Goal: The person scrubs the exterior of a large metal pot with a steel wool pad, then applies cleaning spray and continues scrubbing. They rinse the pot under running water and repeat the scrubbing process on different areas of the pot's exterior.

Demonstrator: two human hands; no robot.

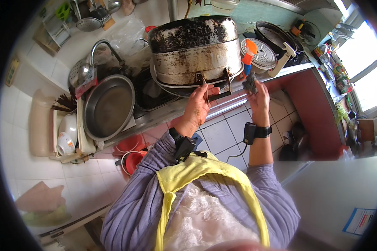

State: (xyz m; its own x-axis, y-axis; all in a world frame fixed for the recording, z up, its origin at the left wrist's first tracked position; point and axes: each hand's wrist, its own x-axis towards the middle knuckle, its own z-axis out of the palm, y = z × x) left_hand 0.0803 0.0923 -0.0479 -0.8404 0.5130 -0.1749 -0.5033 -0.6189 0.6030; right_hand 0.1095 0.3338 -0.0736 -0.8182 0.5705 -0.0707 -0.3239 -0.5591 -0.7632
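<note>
A large metal pot [194,53], heavily blackened and stained, lies upside down or tilted over the sink area. My left hand [198,105] grips its metal handle [220,94] at the near side. To the right, my right hand [259,98] holds a dark grey scouring pad [250,83], apart from the pot. Behind that pad stands a spray bottle [248,56] with an orange trigger. A wide metal basin [110,106] with cloudy liquid or residue in it rests left of the pot.
A curved faucet [108,45] rises behind the basin. Bowls [66,142] sit in a rack at the left. A perforated steamer plate [259,53], a cream-handled item [282,59] and a blackened pan [275,33] are at the right. Red buckets [133,161] stand below the counter.
</note>
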